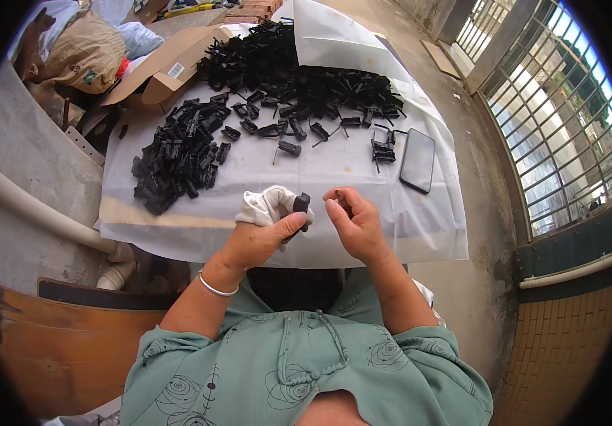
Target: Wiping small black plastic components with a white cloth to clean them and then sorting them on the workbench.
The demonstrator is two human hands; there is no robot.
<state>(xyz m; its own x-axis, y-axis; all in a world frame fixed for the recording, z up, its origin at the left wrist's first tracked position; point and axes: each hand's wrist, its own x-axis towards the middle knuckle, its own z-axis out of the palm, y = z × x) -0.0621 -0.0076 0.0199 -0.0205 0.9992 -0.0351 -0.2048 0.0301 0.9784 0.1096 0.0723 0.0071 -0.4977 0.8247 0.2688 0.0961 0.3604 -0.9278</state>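
Note:
My left hand point(249, 243) is closed around a small black plastic part point(301, 204), its thumb pressed on the part's side. White cloth point(255, 207) covers or bunches about the fingers of that hand; I cannot tell whether it is a glove. Just to the right, my right hand point(360, 228) has its fingers curled in toward the thumb, and whatever they pinch is too small to make out. A narrow gap separates the two hands above the near edge of the white-covered table point(277, 175). Loose black parts point(290, 148) lie scattered beyond them.
A heap of black parts point(178, 153) lies at the left, a larger tangled one point(277, 71) at the back. Folded white sheeting point(341, 35) partly covers the larger heap. A phone point(417, 162) lies at the right, near a small stack of parts point(383, 148). An opened cardboard box point(167, 67) stands back left.

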